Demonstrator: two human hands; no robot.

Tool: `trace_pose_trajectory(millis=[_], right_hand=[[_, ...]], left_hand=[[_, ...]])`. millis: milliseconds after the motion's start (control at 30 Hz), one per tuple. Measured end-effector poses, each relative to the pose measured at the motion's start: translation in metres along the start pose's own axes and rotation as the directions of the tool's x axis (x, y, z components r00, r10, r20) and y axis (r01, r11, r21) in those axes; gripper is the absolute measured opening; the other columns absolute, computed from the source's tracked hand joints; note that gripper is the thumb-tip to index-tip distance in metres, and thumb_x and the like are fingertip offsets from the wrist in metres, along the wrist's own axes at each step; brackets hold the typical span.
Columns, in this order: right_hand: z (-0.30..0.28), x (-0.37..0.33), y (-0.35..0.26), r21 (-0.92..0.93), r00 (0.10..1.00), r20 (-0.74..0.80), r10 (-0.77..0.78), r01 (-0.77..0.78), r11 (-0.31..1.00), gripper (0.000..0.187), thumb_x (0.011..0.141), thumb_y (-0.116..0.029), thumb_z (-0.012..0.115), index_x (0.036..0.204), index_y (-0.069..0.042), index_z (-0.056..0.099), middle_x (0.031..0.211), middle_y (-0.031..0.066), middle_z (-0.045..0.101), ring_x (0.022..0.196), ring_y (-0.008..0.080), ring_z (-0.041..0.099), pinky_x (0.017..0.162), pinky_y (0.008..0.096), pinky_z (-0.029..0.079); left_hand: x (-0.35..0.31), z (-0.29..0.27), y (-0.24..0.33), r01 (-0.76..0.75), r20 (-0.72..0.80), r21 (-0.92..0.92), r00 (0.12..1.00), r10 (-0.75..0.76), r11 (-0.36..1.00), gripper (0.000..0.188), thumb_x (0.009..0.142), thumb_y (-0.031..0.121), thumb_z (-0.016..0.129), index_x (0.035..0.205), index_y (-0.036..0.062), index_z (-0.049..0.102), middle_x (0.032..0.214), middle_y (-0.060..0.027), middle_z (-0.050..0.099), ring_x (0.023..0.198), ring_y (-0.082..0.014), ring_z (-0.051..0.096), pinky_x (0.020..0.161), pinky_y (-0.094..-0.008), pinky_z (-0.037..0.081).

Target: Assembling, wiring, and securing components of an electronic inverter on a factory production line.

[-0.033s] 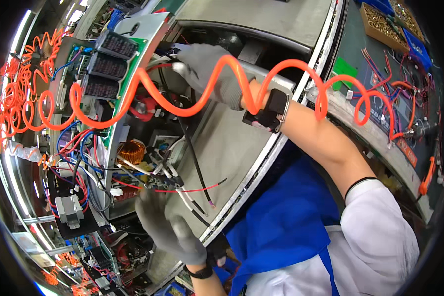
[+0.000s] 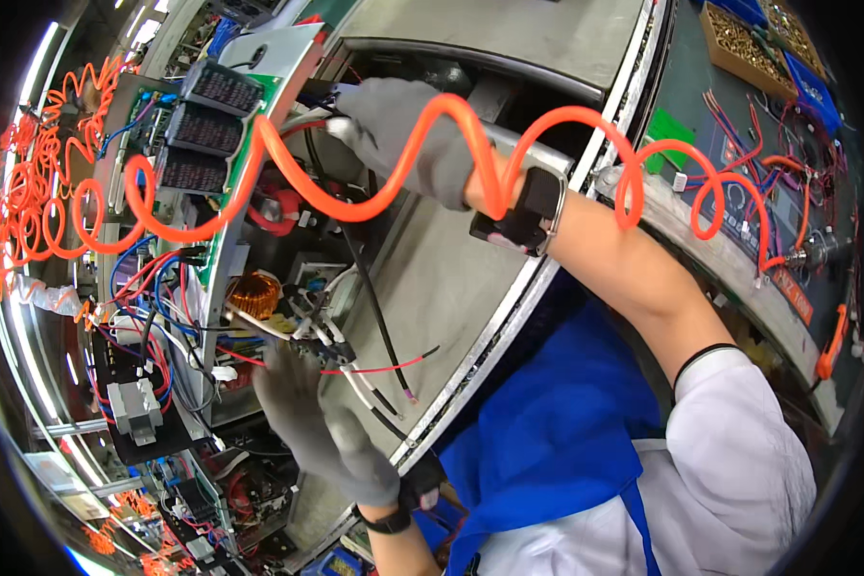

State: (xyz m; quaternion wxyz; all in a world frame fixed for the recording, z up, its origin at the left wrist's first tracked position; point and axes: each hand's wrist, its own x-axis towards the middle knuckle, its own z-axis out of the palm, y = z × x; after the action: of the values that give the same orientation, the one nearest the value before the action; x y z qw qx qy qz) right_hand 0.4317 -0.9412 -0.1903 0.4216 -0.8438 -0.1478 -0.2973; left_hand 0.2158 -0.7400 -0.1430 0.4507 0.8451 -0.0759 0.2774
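My right hand, in a grey glove, reaches over the top of an opened electrical unit. Its fingers are bent in beside a dark red cable; whatever they grip is hidden. Lower down, my gloved left hand is slightly blurred, with fingers stretched out and thumb apart. Its fingertips are at a bundle of white-sleeved wires near a copper-wound coil. A thin red wire and a black cable stick out over the grey metal surface. Black block components stand on a green circuit board.
A coiled orange hose hangs across the view, passing in front of my right wrist. At right, a bench holds a box of small brass parts, loose wires and a tool on the hose end. More hoses hang at left.
My left hand has shifted slightly left. The circuit board side of the unit has moved a little left, and my right hand has moved slightly up and left with it.
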Motion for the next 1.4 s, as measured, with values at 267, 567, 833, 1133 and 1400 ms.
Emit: trace_pose_trajectory(millis=[267,567,833,1133,1400], right_hand=[[-0.034,-0.015,-0.019,-0.475,0.973,0.209,0.097,0.014,0.880,0.025,0.093,-0.022,0.056,0.093,0.003,0.059,0.091,0.0227,0.060,0.076,0.0401,0.062,0.064,0.0458,0.052],[-0.035,-0.052,-0.176,0.382,0.803,0.515,-0.300,0.098,0.919,0.023,0.089,-0.023,0.059,0.086,0.000,0.062,0.078,0.0138,0.067,0.077,0.0292,0.068,0.069,0.0386,0.055],[-0.014,-0.074,-0.182,0.506,0.709,0.705,-0.018,-0.485,0.713,0.034,0.093,-0.031,0.060,0.093,0.002,0.066,0.078,0.0177,0.064,0.073,0.0279,0.061,0.070,0.0404,0.049],[0.003,-0.117,-0.162,0.216,0.666,0.693,0.274,-0.555,0.803,0.031,0.099,-0.029,0.058,0.106,0.000,0.067,0.087,0.0066,0.063,0.079,0.0143,0.059,0.073,0.0332,0.050],[-0.109,-0.064,-0.243,0.052,0.564,0.826,-0.021,-0.040,0.998,0.024,0.096,-0.027,0.059,0.103,-0.005,0.068,0.087,0.0161,0.065,0.081,0.0334,0.065,0.072,0.0449,0.051]], left_hand=[[0.029,0.058,0.022,-0.055,0.202,0.061,0.978,0.042,0.997,0.073,0.097,0.042,0.056,0.149,-0.0045,0.034,0.142,-0.0224,0.051,0.123,-0.0289,0.052,0.106,-0.0407,0.038],[-0.057,0.020,-0.052,0.358,0.621,-0.083,0.748,-0.233,0.930,0.065,0.093,0.032,0.065,0.146,0.0019,0.042,0.146,-0.0178,0.050,0.134,-0.0318,0.049,0.112,-0.0452,0.038],[-0.034,-0.042,-0.012,0.703,0.635,-0.711,0.659,-0.402,0.030,0.046,0.103,0.039,0.049,0.126,0.0003,0.057,0.104,-0.0137,0.066,0.095,-0.0217,0.069,0.076,-0.0280,0.054],[-0.026,-0.078,-0.062,0.327,0.362,0.063,0.873,-0.327,0.943,0.034,0.095,0.026,0.059,0.122,0.0073,0.065,0.096,-0.0156,0.072,0.086,-0.0263,0.071,0.076,-0.0385,0.054],[0.044,-0.051,-0.095,0.298,-0.055,-0.079,0.951,-0.303,0.951,0.043,0.088,0.028,0.072,0.122,0.0031,0.064,0.096,-0.0110,0.070,0.081,-0.0221,0.065,0.074,-0.0350,0.052]])
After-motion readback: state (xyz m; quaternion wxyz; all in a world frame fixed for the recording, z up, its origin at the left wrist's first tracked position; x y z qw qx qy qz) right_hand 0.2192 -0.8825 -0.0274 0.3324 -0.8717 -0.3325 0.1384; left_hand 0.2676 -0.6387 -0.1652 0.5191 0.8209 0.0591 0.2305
